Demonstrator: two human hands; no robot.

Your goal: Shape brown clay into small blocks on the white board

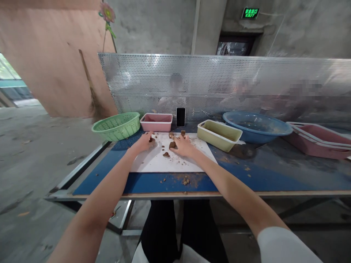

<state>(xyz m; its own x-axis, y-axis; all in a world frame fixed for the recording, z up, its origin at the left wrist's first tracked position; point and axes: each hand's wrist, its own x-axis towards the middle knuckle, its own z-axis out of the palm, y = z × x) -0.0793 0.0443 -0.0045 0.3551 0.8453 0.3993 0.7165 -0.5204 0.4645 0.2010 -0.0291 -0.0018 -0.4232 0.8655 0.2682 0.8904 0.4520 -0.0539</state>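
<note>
Head view: my left hand [143,143] and right hand [184,147] seem to be handling brown lumps [166,154], gripped or not I can't tell, the next move needing gentleness.

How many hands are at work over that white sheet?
2: the left hand is at the left edge of the sheet, by a brown clump; the right hand is right of its middle, by a brown lump. No others show.
</note>
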